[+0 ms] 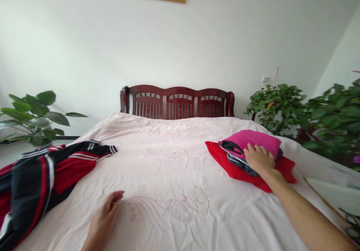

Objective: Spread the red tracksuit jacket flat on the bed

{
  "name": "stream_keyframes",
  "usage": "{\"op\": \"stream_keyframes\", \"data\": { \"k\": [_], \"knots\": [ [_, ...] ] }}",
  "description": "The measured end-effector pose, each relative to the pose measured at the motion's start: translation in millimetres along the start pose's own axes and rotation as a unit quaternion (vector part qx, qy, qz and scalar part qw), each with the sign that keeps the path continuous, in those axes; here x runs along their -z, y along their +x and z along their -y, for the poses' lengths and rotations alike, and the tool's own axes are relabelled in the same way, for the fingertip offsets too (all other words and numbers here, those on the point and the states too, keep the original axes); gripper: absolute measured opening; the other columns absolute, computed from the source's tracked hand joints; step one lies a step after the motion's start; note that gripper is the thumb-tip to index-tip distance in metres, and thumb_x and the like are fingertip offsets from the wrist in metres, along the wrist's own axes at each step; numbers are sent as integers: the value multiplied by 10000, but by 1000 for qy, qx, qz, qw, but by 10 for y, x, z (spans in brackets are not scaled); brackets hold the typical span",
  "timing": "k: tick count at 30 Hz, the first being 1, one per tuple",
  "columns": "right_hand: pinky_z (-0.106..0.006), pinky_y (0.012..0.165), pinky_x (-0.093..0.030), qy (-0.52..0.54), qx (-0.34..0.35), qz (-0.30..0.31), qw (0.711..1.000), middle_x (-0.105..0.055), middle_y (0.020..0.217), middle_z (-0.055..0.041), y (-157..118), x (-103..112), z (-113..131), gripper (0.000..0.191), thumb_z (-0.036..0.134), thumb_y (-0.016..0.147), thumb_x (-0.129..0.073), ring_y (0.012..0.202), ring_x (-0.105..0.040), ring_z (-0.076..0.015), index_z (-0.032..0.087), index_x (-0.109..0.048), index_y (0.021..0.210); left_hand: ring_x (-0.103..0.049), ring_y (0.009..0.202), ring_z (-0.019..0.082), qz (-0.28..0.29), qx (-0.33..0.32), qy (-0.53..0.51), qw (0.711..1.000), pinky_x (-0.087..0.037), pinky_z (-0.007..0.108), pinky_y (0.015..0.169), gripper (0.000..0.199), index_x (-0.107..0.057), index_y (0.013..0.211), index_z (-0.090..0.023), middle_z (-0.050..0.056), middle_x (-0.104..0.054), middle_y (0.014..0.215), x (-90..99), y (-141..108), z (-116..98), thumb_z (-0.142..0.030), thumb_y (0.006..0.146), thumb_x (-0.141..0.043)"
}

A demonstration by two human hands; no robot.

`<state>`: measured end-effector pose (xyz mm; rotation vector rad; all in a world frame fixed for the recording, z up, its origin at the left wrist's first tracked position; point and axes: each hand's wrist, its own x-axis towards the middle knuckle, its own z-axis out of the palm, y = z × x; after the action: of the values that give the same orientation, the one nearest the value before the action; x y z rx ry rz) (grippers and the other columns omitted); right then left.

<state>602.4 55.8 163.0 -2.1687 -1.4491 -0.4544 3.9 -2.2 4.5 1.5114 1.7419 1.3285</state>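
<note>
Nearest: our left hand [105,215] is empty, fingers loosely curled, over the pale pink embroidered bedsheet [157,174]. Farther right, our right hand [260,159] lies palm-down on the folded magenta cloth garment [261,136], atop flat red fabric [287,168]; can't tell if it's pinching. Looks like we're settling the stack; next calls for clean lift-off.

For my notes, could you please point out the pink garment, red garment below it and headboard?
Pink garment [254,137], head view: folded top.
Red garment [286,169], head view: right corner.
Headboard [180,91], head view: top rail.
</note>
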Motion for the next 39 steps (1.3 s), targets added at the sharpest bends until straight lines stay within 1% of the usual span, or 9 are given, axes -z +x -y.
{"op": "stream_keyframes", "data": {
  "k": [3, 5, 8, 12, 20, 25, 30, 35, 39],
  "knots": [
    [-552, 1153, -230, -64, 110, -42, 991, -456, 1485, -210, -470, -97, 387, 476, 280, 949, -392, 1440, -291, -343, 99, -536, 1365, -714, 975, 266, 12, -19, 24, 999, -556, 386, 889, 329, -705, 960, -239, 28, -772, 987, 0, -29, -103, -423, 742, -542],
    [-484, 1153, -287, -51, 191, 3, 980, -469, 1503, -135, -943, -302, 657, 473, 268, 937, -390, 1427, -347, -299, 183, -550, 1373, -711, 958, 250, 22, -33, 47, 998, -551, 365, 877, 308, -712, 949, -233, 31, -767, 982, 3, -47, -172, -378, 770, -507],
    [-433, 1080, -415, -16, 228, 116, 966, -579, 1403, -133, -1652, -694, 959, 471, 315, 923, -395, 1322, -502, -289, 194, -607, 1325, -684, 993, 236, 62, -69, 112, 989, -518, 358, 917, 331, -707, 979, -201, 67, -748, 1014, 11, -81, -262, -299, 824, -431],
    [-471, 1076, -411, 7, 245, 84, 966, -570, 1421, -111, -2120, -992, 1089, 478, 322, 933, -350, 1322, -511, -295, 244, -609, 1327, -604, 1140, 227, 121, -107, 190, 968, -446, 344, 1012, 425, -672, 1145, -177, 93, -697, 1170, 33, -174, -352, -172, 787, -443],
    [-463, 1032, -434, 62, 260, 67, 961, -644, 1321, -76, -2032, -959, 1070, 432, 322, 855, -420, 1261, -557, -302, 324, -690, 1193, -450, 1336, 272, 84, -70, 268, 957, -318, 399, 1132, 593, -540, 1372, -131, 157, -517, 1436, 378, -320, -307, -127, 783, -472],
    [-454, 1004, -454, 73, 255, 60, 962, -657, 1298, -89, -2023, -1002, 1077, 448, 358, 851, -401, 1222, -587, -298, 301, -697, 1182, -234, 1474, 327, -64, -3, 463, 884, -172, 463, 1181, 587, -488, 1431, -138, 167, -391, 1544, 1095, -269, -57, -153, 844, -467],
    [-444, 993, -464, 50, 255, 51, 964, -646, 1316, -125, -2003, -1050, 1077, 508, 374, 871, -341, 1202, -603, -289, 219, -682, 1215, -329, 1405, 357, -171, 70, 575, 797, -236, 492, 1123, 626, -420, 1472, -135, 208, -401, 1512, 1877, -398, 213, -226, 858, -496],
    [-434, 1002, -457, 40, 259, 55, 964, -647, 1309, -132, -2010, -1020, 1100, 492, 354, 889, -346, 1205, -599, -289, 211, -679, 1221, -598, 1052, 318, -89, 53, 552, 828, -421, 419, 889, 445, -566, 1320, -182, 156, -656, 1173, 2345, -483, 387, -267, 913, -408],
    [-443, 1015, -452, 32, 248, 66, 966, -636, 1323, -149, -2036, -938, 1156, 492, 331, 910, -342, 1212, -594, -296, 176, -670, 1242, -673, 893, 335, -83, 94, 499, 858, -461, 399, 714, 423, -651, 1057, -179, 154, -702, 1029, 2489, -305, 193, -381, 961, -292]
  ]
}}
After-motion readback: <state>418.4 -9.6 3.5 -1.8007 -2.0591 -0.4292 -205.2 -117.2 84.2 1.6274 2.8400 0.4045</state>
